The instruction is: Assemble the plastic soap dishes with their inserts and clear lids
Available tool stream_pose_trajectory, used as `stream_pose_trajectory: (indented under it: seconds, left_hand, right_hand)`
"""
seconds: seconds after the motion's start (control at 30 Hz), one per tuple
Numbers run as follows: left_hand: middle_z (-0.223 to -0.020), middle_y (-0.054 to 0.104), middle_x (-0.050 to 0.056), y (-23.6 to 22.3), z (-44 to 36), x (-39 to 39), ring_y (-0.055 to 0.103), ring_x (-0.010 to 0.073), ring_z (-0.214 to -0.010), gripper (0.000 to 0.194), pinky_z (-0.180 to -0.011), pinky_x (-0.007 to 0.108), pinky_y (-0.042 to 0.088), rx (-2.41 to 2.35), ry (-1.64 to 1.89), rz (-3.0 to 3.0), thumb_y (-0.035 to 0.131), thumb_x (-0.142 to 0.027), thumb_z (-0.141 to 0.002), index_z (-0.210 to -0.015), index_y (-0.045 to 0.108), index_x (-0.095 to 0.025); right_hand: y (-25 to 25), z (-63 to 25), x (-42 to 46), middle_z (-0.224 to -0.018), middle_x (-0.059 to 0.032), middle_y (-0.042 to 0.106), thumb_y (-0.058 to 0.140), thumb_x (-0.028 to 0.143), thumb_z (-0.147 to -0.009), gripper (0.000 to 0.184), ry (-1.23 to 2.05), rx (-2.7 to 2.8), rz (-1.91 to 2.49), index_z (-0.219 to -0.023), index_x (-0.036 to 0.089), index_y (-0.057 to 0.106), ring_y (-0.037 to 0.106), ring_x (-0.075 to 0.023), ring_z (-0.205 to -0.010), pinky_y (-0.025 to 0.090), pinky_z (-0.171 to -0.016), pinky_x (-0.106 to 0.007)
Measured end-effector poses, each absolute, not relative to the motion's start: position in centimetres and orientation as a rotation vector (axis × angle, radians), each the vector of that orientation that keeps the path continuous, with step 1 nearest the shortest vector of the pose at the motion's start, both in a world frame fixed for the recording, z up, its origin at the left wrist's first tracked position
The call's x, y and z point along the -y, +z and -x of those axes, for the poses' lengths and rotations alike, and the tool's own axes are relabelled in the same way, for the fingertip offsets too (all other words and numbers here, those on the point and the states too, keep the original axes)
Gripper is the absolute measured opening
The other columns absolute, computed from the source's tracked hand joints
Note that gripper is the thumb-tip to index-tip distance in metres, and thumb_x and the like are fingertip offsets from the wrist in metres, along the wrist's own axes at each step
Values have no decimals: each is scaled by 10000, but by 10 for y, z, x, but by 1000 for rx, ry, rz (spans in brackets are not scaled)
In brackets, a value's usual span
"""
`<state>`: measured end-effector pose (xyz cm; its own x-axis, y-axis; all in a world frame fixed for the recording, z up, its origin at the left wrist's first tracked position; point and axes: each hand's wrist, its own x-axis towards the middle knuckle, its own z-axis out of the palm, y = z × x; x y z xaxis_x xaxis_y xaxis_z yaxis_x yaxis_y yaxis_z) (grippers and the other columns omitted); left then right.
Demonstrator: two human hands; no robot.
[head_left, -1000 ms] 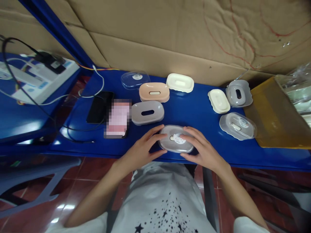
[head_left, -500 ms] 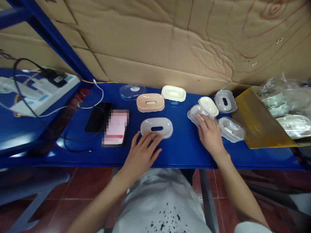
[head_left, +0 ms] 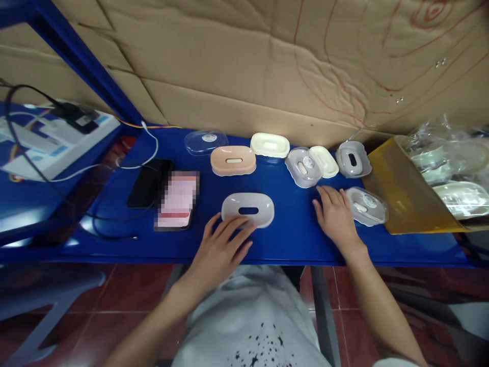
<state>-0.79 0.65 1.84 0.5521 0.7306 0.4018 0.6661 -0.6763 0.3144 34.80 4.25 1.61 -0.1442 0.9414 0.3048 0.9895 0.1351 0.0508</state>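
Observation:
A pale grey oval soap dish (head_left: 263,206) with a dark slot sits close to the table's front. The stretched fingers of my left hand (head_left: 223,242) lie over its near rim, thumb apart. My right hand (head_left: 335,216) is open over the table with its fingers spread, holding nothing. Just beyond those fingertips is a grey soap dish under a clear labelled lid (head_left: 304,167), touching or very near a cream dish part (head_left: 324,161). To the right of that hand lies another clear-lidded grey dish (head_left: 365,206).
At the back stand a peach soap dish (head_left: 233,161), a cream dish (head_left: 270,145), a loose clear lid (head_left: 206,141) and a grey dish (head_left: 353,159). Phones (head_left: 178,199) and cables lie left, by a power strip (head_left: 61,148). An open carton (head_left: 408,188) with wrapped dishes stands right.
The clear-lidded dish went from between both hands to the back right, and my right hand let go of it. My left hand drew the pale grey dish nearer, toward the front middle.

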Motion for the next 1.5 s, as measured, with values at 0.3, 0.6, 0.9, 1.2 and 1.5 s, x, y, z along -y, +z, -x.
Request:
stream_pose_trajectory:
  seconds: [0.3,0.6,0.9,1.2,1.5]
  left_hand:
    - [-1431,704,105,17,12,-16,668,312,-1316,384,-1194,568,398,-1365,779,-2658,604,-193,-1063,-1441,602,-260]
    - [-1145,800,66,13,15,-25,759,264,-1049,227,-1014,457,498,-1594,1085,-2591,700,-168,-1017,-1229,705,-248]
    - [-1131,794,74,36,17,-16,757,256,-1047,290,-1000,452,531,-1475,1336,-2518,783,-110,-944,-1194,714,-241]
    - [-1090,821,42,34,-25,-2,761,213,-1025,256,-1056,475,505,-1045,1222,-2687,722,-83,-988,-1204,693,-217]
    - [-1124,778,81,22,-20,-19,751,242,-1066,215,-987,444,599,-976,1151,-2656,732,-135,-998,-1195,668,-196]
  right_hand:
    - [24,-347,-87,-1348,-329,643,424,372,-1068,577,-327,2091,2199,-1479,-18,529,609,-457,-1238,483,-1012,-589]
    - [40,-309,50,-1043,-134,756,512,212,-1089,257,-423,2317,1974,-1264,139,686,672,-309,-988,435,-879,-437]
    - [41,-288,43,-1430,-109,696,541,71,-1052,433,97,2457,1391,-1455,209,621,642,-292,-1316,484,-1077,-488]
    - [34,-286,28,-1540,-66,627,786,188,-964,733,52,2154,1125,-1616,355,497,570,-341,-1459,557,-1155,-570]
    - [20,-286,28,-1401,-93,719,771,207,-983,481,8,2154,1233,-1441,272,641,591,-329,-1439,576,-1084,-546]
